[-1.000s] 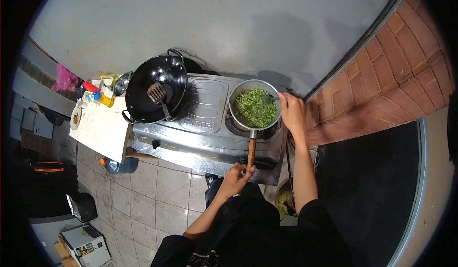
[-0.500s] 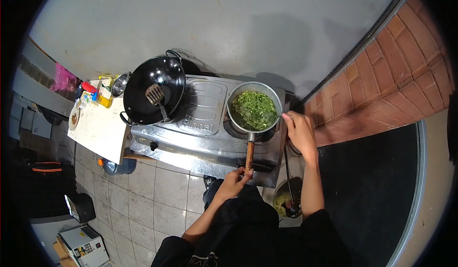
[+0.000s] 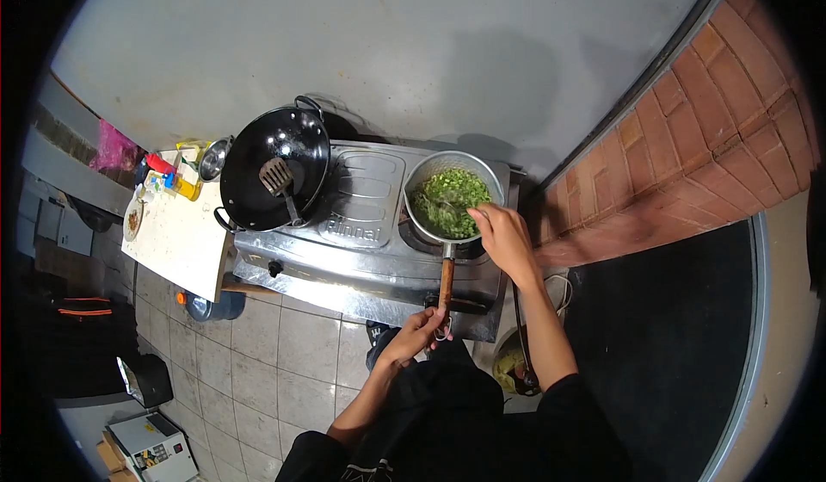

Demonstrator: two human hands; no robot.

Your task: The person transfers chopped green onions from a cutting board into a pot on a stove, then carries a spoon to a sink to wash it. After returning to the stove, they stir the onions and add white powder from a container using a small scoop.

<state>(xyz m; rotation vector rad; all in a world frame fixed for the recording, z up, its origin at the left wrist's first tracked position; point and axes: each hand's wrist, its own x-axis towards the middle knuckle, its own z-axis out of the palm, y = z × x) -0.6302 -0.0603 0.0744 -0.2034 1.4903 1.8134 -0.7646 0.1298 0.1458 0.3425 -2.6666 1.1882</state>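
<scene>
On the right burner sits a metal saucepan [image 3: 410, 191] with chopped green vegetables [image 3: 447, 207] inside. My left hand [image 3: 415, 336] is closed round the end of its wooden handle [image 3: 446, 286]. Over the pan's right rim, my right hand [image 3: 506, 239] is closed in a pinch, fingertips above the greens. A thin greyish streak shows among the greens near those fingers; whatever the hand holds is too blurred to name. To the left, a black wok [image 3: 249, 185] holds a slotted turner [image 3: 277, 177], apart from both hands.
The steel gas stove [image 3: 361, 262] stands against a grey wall. At left, a white table [image 3: 176, 245] carries a metal bowl [image 3: 214, 160], a yellow bottle [image 3: 186, 188] and a small plate [image 3: 134, 215]. A brick wall [image 3: 662, 151] rises on the right. Below is a water jug [image 3: 215, 305].
My right hand has moved left, from beside the pan's rim to over the greens. My left hand stays on the handle. The view has shifted slightly.
</scene>
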